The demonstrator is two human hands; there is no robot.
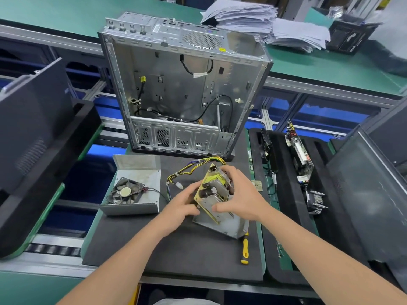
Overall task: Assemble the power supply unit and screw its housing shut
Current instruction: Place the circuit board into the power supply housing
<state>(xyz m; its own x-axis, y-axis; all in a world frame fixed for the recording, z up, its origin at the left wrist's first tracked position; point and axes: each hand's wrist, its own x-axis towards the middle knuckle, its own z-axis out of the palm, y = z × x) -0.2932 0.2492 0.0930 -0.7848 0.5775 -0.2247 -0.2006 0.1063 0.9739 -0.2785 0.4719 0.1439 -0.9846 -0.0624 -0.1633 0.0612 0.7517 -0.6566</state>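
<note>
The power supply's yellow circuit board (214, 192), with capacitors and heat sinks, is tilted over the grey metal base of the housing (229, 227). My left hand (180, 205) grips its left edge. My right hand (240, 192) curls over its top and right side. A bundle of yellow and black wires (189, 170) runs from the board toward the back. The other housing half (136, 186), a grey metal cover with a black fan (125, 191) inside, lies to the left on the black mat (176, 249).
A yellow-and-black screwdriver (245, 250) lies on the mat by the housing base. An open computer case (182, 89) stands behind. Black foam trays with circuit boards (299, 155) sit to the right, dark panels at both sides, paper stacks (264, 20) at the back.
</note>
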